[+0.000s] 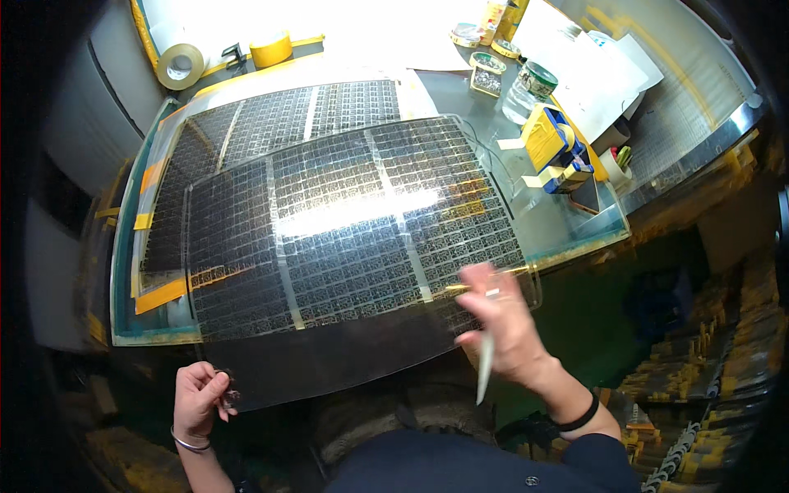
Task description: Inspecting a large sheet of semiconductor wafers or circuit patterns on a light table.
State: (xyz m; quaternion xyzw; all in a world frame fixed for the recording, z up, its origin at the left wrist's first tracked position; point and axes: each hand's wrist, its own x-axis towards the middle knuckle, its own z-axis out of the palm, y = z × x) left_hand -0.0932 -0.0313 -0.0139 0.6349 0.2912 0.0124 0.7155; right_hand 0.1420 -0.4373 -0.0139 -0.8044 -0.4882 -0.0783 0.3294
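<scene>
We see the left hand [200,396] beside the near-left corner of a patterned film sheet [333,271] — thumb and fingers pinching crinkled film [231,398]. The right hand [508,329], above the sheet's near-right part, holds a slim white tool [486,366]; blur hides its finger pads, so we cannot tell how firmly they press. The sheet overlaps a second patterned sheet [275,115] on the glass-topped table [571,234] — its near edge overhangs. A tape dispenser [552,140] stands at right.
</scene>
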